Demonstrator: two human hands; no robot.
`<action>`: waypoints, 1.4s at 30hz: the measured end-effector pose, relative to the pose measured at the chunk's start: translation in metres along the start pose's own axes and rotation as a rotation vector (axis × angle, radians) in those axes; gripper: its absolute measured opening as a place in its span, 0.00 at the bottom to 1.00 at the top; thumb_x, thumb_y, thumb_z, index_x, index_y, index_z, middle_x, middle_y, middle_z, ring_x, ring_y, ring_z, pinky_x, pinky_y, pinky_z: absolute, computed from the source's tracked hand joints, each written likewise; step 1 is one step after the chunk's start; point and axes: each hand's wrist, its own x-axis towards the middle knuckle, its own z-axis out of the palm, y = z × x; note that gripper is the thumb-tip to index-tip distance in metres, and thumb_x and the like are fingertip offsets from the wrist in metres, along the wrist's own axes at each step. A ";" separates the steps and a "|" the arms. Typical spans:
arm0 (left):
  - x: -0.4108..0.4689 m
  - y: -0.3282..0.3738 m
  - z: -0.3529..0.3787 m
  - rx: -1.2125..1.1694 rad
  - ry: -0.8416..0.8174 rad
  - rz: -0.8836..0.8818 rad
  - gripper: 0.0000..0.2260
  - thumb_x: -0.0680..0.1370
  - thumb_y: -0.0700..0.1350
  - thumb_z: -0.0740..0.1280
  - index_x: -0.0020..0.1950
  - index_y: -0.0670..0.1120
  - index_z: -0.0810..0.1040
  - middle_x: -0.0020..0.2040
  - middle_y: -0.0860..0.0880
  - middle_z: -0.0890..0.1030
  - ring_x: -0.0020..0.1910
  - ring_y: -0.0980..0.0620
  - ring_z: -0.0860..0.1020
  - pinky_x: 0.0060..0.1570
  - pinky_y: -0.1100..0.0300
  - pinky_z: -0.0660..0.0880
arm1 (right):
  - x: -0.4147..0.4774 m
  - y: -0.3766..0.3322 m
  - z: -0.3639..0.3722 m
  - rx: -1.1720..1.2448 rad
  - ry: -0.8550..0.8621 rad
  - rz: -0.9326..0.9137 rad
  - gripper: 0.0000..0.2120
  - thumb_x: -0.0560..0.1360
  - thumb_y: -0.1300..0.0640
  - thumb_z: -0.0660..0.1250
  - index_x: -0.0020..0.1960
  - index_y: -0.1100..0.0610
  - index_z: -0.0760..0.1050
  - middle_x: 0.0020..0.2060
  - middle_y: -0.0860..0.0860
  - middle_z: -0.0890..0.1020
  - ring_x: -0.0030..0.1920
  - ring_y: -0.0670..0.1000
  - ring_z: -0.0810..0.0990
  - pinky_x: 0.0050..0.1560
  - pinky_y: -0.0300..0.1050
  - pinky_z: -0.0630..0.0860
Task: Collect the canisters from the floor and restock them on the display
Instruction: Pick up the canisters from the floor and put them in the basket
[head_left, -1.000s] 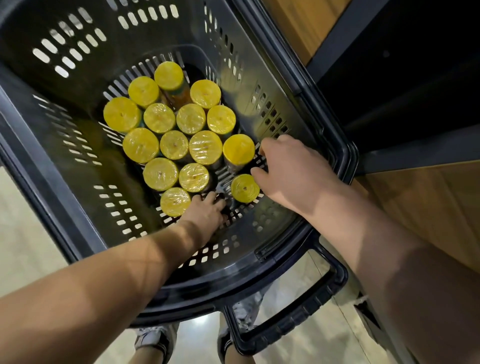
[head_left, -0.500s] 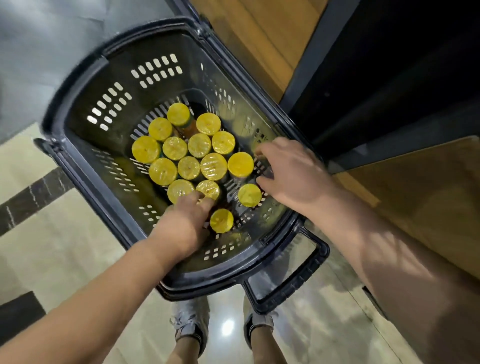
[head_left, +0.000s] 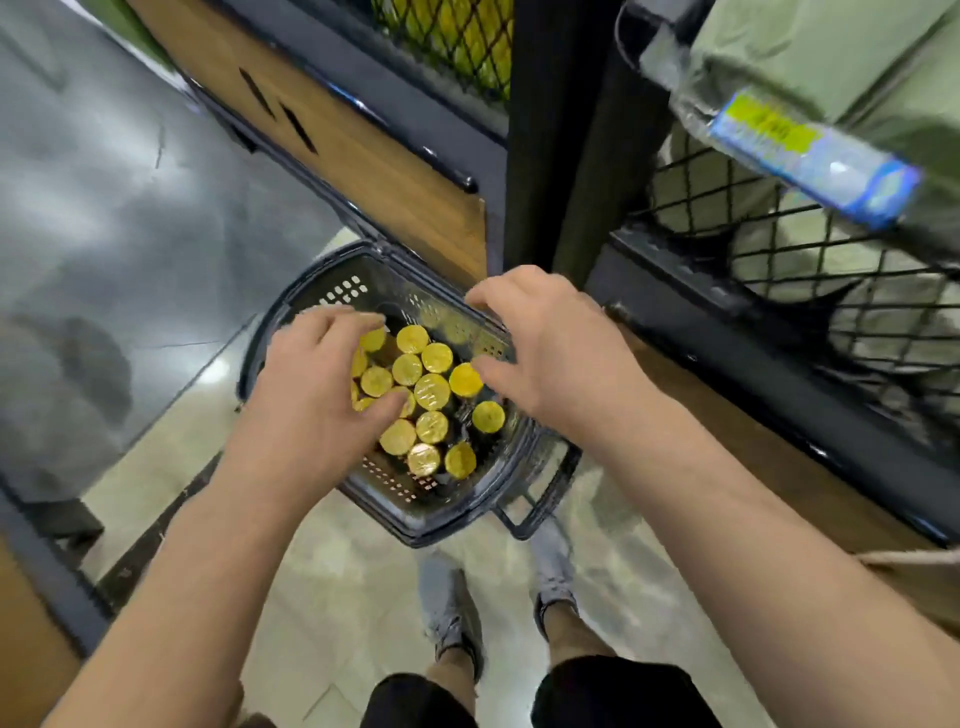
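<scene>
A dark plastic shopping basket stands on the floor below me, filled with several upright canisters with yellow foil-wrapped lids. My left hand hovers above the basket's left side, fingers spread and loosely bent, holding nothing. My right hand hangs over the basket's right rim, fingers relaxed and empty. Both hands are well above the canisters and hide some of them.
A wood-and-black display unit stands right behind the basket; a mesh bin of yellow goods sits on top. At right, a wire-mesh rack holds pale bags. The basket's handle points toward my shoes on the tiled floor.
Both hands have come up out of the basket, empty. The view has risen and pulled back, so the basket looks smaller and the display racks have come into sight.
</scene>
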 end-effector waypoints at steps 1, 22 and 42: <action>0.001 0.010 -0.016 0.008 0.006 0.021 0.29 0.71 0.51 0.77 0.71 0.49 0.74 0.69 0.47 0.72 0.69 0.45 0.69 0.68 0.50 0.66 | -0.007 -0.008 -0.015 0.001 0.036 0.006 0.24 0.76 0.49 0.71 0.70 0.50 0.71 0.64 0.51 0.75 0.63 0.56 0.74 0.60 0.55 0.74; -0.096 0.265 -0.226 -0.006 0.031 0.882 0.28 0.71 0.52 0.78 0.69 0.48 0.76 0.67 0.46 0.74 0.68 0.42 0.70 0.66 0.49 0.68 | -0.289 -0.135 -0.240 -0.134 0.611 0.556 0.24 0.74 0.46 0.72 0.68 0.49 0.73 0.61 0.51 0.75 0.64 0.57 0.74 0.60 0.54 0.74; -0.387 0.599 -0.164 0.022 -0.149 1.669 0.30 0.71 0.64 0.64 0.68 0.50 0.76 0.67 0.48 0.73 0.66 0.45 0.71 0.64 0.49 0.71 | -0.736 -0.118 -0.305 -0.298 0.790 1.331 0.29 0.76 0.42 0.69 0.73 0.48 0.67 0.62 0.51 0.72 0.61 0.56 0.74 0.53 0.53 0.76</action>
